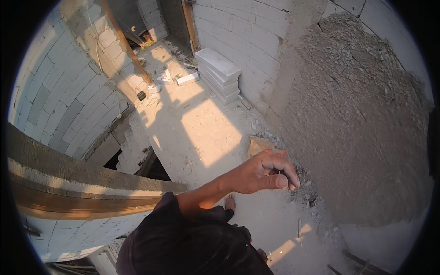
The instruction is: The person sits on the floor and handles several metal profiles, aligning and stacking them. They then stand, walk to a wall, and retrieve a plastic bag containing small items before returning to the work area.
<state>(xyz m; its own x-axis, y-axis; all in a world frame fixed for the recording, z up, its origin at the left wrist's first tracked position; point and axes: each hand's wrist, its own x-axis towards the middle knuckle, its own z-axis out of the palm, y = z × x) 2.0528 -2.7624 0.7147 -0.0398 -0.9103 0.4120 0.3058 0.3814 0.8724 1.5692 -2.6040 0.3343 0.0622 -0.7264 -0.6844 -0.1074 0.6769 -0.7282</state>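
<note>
My left hand [270,175] reaches across in front of my body from a dark short sleeve [160,229]. Its fingers curl downward and the thumb lies below them, closed loosely. Whatever may be between them is too small to make out. Beyond the hand, on the floor by the wall, lies a crumpled tan bag with red marks [259,145], partly hidden by the wrist and knuckles. To the right, rough grey wet-looking plaster [353,123] covers much of the block wall. My right hand is out of sight.
White blocks [220,75] are stacked against the far wall. Rubble [305,192] lines the wall's foot. At the left, a dark floor opening [156,169] lies beside a ledge [91,183]. A wooden post [126,41] leans farther back. My bare foot [230,201] stands on the dusty floor.
</note>
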